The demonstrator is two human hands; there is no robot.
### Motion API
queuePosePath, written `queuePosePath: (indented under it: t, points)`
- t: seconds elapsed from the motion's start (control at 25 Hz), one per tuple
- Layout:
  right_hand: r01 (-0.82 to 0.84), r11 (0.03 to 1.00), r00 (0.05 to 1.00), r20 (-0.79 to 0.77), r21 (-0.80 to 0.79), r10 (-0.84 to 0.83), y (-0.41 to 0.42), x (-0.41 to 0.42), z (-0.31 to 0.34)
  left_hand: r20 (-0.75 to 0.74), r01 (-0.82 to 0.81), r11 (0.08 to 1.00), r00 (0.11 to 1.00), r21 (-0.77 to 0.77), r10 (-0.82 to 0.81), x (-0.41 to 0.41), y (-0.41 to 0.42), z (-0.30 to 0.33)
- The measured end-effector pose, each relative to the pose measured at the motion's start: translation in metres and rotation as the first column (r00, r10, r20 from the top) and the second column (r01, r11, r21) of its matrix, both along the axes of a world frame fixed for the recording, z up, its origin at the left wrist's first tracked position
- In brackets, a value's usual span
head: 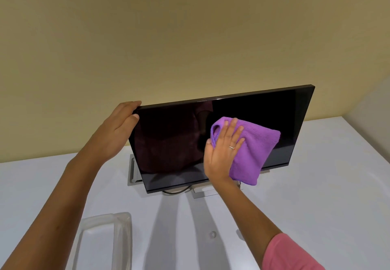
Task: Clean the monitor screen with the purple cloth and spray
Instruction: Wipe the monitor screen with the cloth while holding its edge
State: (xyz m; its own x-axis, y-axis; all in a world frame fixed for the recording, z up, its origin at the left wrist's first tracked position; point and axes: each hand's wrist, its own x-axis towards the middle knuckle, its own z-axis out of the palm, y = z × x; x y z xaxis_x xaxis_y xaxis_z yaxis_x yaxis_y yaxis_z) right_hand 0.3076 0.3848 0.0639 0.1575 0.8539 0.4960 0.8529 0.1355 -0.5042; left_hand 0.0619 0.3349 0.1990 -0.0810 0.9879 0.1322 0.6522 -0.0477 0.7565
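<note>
A black monitor (173,141) stands tilted on a white table, its dark screen off. My left hand (118,128) grips the monitor's top left corner, fingers over the upper edge and thumb on the front. My right hand (223,149) lies flat, fingers spread, pressing a folded purple cloth (255,153) against the right half of the screen. The cloth hangs past the screen's lower edge. No spray bottle is in view.
The white table (316,195) meets a beige wall behind the monitor. A clear plastic tray (124,238) sits at the near left. The monitor's grey stand (133,172) and a dark cable (177,191) show beneath it.
</note>
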Motion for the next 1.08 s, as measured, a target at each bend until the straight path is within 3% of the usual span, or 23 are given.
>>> queuePosePath:
  t: [0.32, 0.6, 0.68, 0.8, 0.96, 1.08]
  points:
    - [-0.284, 0.956, 0.926, 0.28, 0.072, 0.253, -0.04, -0.086, -0.013, -0.026, 0.013, 0.999, 1.0, 0.052, -0.011, -0.002, 0.002, -0.004]
    - [-0.348, 0.932, 0.898, 0.321, 0.103, 0.301, -0.037, -0.083, -0.012, -0.048, 0.057, 0.996, 0.997, 0.072, -0.054, -0.006, 0.002, -0.003]
    - [-0.237, 0.966, 0.941, 0.271, 0.105, 0.201, -0.024, -0.063, -0.006, -0.054, 0.079, 0.995, 0.996, 0.066, -0.075, -0.008, 0.002, -0.003]
    - [-0.009, 0.997, 0.999, 0.051, 0.077, 0.005, -0.008, -0.031, 0.003, -0.064, 0.093, 0.994, 0.994, 0.064, -0.089, -0.01, 0.003, -0.002]
    - [0.079, 0.995, 0.986, -0.15, 0.068, -0.068, 0.001, -0.009, 0.007, -0.078, 0.101, 0.993, 0.992, 0.062, -0.096, -0.011, 0.003, -0.003]
    - [0.127, 0.99, 0.982, -0.149, 0.054, -0.118, -0.003, -0.029, 0.011, -0.076, 0.113, 0.992, 0.991, 0.061, -0.109, -0.013, 0.003, -0.002]
